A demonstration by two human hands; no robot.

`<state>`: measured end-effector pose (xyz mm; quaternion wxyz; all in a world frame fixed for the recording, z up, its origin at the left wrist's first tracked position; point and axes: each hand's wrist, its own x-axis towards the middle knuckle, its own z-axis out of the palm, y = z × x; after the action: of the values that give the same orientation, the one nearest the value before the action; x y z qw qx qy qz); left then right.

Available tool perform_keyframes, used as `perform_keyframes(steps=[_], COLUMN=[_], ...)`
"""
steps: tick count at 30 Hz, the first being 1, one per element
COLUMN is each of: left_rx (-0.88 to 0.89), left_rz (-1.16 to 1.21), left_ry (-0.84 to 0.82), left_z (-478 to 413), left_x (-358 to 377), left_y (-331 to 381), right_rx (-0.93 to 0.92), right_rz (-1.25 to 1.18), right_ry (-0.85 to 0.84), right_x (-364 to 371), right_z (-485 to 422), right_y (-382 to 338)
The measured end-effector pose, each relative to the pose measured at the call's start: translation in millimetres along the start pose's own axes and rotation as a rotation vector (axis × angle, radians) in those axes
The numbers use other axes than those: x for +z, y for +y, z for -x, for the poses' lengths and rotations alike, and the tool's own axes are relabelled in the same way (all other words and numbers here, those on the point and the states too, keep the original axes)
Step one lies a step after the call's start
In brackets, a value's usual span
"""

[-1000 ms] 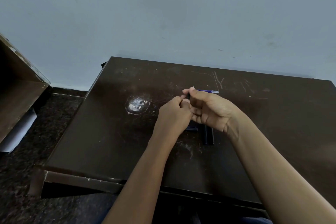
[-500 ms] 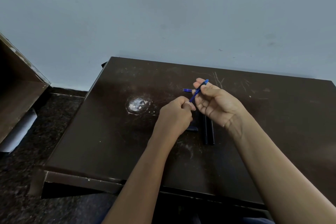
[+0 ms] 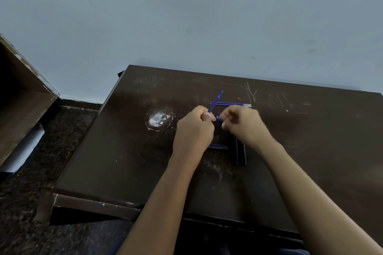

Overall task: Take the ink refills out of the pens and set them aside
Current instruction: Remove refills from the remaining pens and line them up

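Note:
My left hand (image 3: 194, 130) grips a pen in its fist, and the thin blue refill (image 3: 216, 100) sticks out of the fist, pointing up and to the right. Just to its right, my blurred right hand (image 3: 243, 125) has curled fingers that pinch a small blue pen piece (image 3: 218, 118). Beyond both hands, another blue refill (image 3: 232, 104) with a clear end lies flat on the dark table (image 3: 134, 151). Two dark pens (image 3: 240, 156) lie side by side under my right wrist. A short dark pen part (image 3: 218, 147) lies beside my left wrist.
A round pale scuffed patch (image 3: 158, 119) marks the table left of my hands. The table stands against a light blue wall (image 3: 207, 27). A brown wooden unit (image 3: 18, 99) stands at the left over a dark speckled floor (image 3: 51, 147).
My right hand has let go of the blue refill and dropped lower, next to my left fist. The refill now stands free out of the left fist.

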<state>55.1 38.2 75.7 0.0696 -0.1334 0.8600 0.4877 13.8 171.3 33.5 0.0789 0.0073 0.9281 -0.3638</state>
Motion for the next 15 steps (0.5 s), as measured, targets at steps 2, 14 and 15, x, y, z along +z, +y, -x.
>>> perform_keyframes(steps=[2,14,15], left_rx=[0.001,-0.027,-0.03], left_rz=[0.006,-0.003,-0.004], left_ry=[0.013,0.012,0.013], left_z=[-0.5,-0.9,-0.9], left_x=[0.0,-1.2,-1.0], left_y=[-0.2,-1.5,-1.8], right_rx=[-0.018,0.014,0.033], right_rz=[0.205,0.386,0.363], right_ry=[-0.12,-0.282,-0.275], right_x=[12.1,29.3,27.0], right_z=[-0.4,-5.2,-5.7], right_y=[1.0,12.5,11.4])
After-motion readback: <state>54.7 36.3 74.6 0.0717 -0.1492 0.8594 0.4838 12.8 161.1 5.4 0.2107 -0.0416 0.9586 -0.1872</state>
